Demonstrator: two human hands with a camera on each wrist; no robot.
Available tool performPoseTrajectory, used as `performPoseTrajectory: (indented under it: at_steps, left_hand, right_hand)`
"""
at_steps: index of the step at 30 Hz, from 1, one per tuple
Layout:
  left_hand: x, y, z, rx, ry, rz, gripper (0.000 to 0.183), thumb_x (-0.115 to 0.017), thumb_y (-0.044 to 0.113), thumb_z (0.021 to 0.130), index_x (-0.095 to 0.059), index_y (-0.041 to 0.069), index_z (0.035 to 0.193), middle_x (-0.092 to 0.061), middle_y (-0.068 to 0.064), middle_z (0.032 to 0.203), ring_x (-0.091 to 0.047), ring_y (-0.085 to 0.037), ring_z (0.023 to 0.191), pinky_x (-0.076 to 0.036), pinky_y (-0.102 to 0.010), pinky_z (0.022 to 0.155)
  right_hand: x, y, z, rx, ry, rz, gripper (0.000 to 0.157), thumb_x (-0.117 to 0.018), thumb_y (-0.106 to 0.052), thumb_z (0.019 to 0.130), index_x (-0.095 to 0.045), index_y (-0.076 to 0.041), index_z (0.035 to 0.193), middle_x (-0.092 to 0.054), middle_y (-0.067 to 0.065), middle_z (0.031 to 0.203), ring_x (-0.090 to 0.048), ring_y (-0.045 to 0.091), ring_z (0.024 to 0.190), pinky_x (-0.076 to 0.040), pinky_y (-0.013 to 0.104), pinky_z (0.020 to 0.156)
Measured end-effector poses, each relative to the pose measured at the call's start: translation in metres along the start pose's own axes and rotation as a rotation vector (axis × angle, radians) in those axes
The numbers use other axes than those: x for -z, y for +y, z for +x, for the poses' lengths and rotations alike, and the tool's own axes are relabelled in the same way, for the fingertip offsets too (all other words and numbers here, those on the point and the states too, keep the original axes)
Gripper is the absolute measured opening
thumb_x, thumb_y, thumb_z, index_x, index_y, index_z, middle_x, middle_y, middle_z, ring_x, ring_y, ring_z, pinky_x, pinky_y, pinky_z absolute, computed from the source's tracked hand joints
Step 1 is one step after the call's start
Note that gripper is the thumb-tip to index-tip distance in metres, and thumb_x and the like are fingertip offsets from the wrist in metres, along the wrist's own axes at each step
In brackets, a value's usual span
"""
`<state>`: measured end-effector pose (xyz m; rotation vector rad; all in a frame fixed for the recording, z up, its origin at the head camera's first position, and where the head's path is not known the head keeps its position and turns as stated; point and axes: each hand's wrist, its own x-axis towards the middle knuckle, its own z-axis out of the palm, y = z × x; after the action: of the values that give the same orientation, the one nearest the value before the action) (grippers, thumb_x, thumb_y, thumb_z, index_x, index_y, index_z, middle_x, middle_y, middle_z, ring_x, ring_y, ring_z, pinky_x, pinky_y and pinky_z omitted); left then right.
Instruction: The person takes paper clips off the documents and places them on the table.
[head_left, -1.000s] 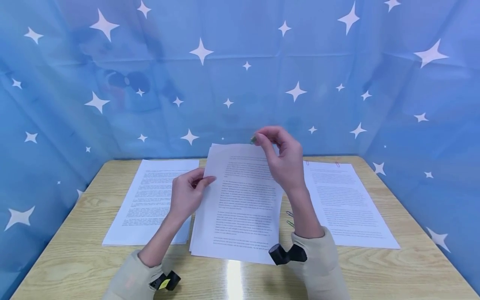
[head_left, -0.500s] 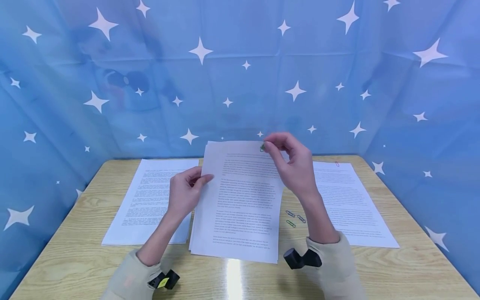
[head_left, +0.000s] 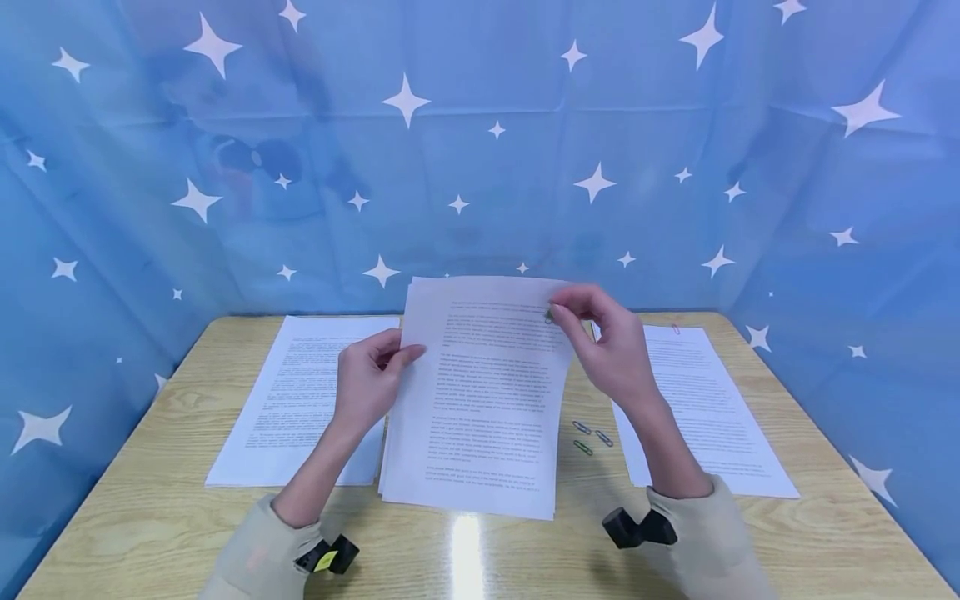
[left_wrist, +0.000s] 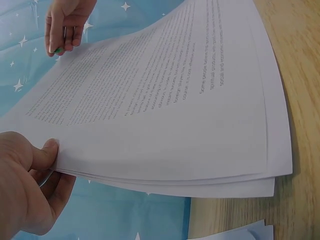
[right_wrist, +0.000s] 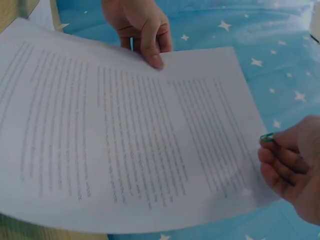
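Several printed sheets (head_left: 487, 400) are held up as a loose stack, tilted above the table. My left hand (head_left: 367, 379) pinches their left edge, thumb in front and fingers behind. Near the top right corner, my right hand (head_left: 611, 346) pinches a small green paper clip (right_wrist: 267, 137) between thumb and fingers. In the right wrist view the clip is at the sheets' top edge; whether it is on the paper cannot be told. The left wrist view shows the layered sheet edges (left_wrist: 272, 185) slightly uneven.
Three loose paper clips lie on the wooden table (head_left: 465, 567): two dark blue (head_left: 581, 427) and one green (head_left: 582, 447). A printed stack (head_left: 292, 400) lies at left. Another (head_left: 712, 408), with a red clip (head_left: 676, 329) at its top, lies at right. A blue star curtain (head_left: 480, 167) hangs behind.
My right hand has moved right and down with the green clip, from above the sheets' top edge to near their top right corner. The left hand keeps its hold, almost still.
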<state>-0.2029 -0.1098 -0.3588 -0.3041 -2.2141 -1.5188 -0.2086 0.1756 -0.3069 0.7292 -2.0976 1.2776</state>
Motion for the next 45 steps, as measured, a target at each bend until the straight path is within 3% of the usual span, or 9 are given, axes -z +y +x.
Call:
performPoseTrajectory:
  at_steps: [26, 33, 45]
  left_hand:
    - [0.001, -0.003, 0.0, 0.014, -0.002, -0.016, 0.017, -0.079, 0.002, 0.087, -0.077, -0.002, 0.103, -0.076, -0.014, 0.09, -0.071, -0.025, 0.074, -0.052, -0.02, 0.062]
    - [0.002, -0.002, 0.001, 0.01, 0.0, -0.017, 0.016, -0.078, 0.001, 0.087, -0.077, -0.002, 0.102, -0.076, -0.015, 0.089, -0.071, -0.025, 0.074, -0.052, -0.02, 0.062]
    - [0.002, 0.0, 0.001, 0.027, -0.003, -0.019, 0.016, -0.078, 0.001, 0.087, -0.077, -0.002, 0.102, -0.076, -0.015, 0.09, -0.071, -0.026, 0.074, -0.052, -0.02, 0.062]
  right_hand:
    - [0.03, 0.036, -0.035, -0.035, -0.17, -0.245, 0.015, -0.068, 0.003, 0.094, -0.07, -0.003, 0.108, -0.073, 0.003, 0.094, -0.067, 0.015, 0.081, -0.047, 0.013, 0.072]
    - [0.04, 0.042, -0.046, -0.055, -0.224, -0.302, 0.014, -0.07, 0.001, 0.093, -0.072, -0.008, 0.104, -0.07, -0.001, 0.086, -0.058, 0.009, 0.072, -0.042, 0.021, 0.055]
    - [0.055, 0.06, -0.07, -0.007, -0.348, -0.366, 0.021, -0.074, 0.006, 0.087, -0.074, -0.01, 0.101, -0.071, -0.004, 0.089, -0.056, 0.003, 0.072, -0.045, 0.023, 0.056]
